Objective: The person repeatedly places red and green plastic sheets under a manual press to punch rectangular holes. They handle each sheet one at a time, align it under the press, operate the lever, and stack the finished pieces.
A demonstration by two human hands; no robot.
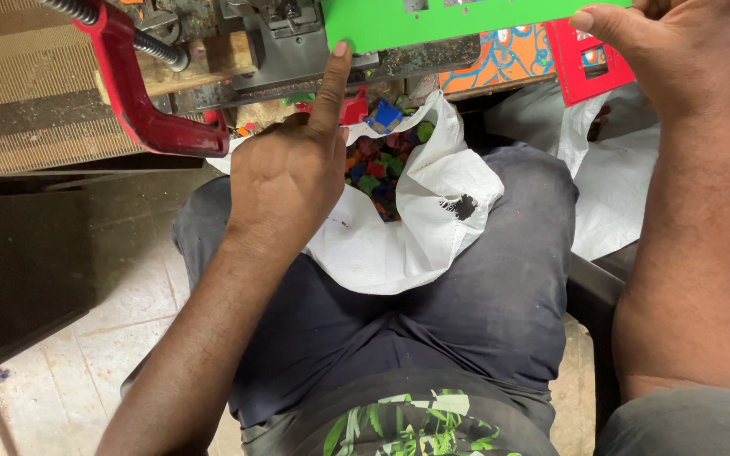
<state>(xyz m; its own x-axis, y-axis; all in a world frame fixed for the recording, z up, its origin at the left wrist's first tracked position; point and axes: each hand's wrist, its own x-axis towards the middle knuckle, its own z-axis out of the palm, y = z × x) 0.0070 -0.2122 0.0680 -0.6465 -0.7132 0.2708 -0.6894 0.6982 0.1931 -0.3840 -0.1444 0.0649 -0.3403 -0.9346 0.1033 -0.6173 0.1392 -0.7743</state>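
— Fingers first, please: what are they doing?

— Fingers (332, 80) of the left hand (285, 181) are mostly curled, with one stretched straight up so its tip presses the lower edge of a flat green card sheet (382, 21). The right hand (665, 46) pinches the same sheet at its right end, thumb lying along the edge. So both hands hold the one sheet, and neither is spread wide.

— Where is the sheet?

— It lies at the top of the view, over the dark metal bed of a punching press (314, 59), with small openings already cut through it near the upper edge. A red clamp (137, 101) grips the wooden bench to the left.

— How much looks finished?

— My guess is a good deal. A white sack (399, 245) rests open on the person's lap (466, 321), just below the press, and it holds a heap of small coloured offcuts (382, 160) in red, blue and green. An orange patterned sheet (500, 55) and a red cut frame (589, 59) lie just beside the right hand, apparently finished. The green sheet seems partly punched; I cannot tell how many cuts remain.
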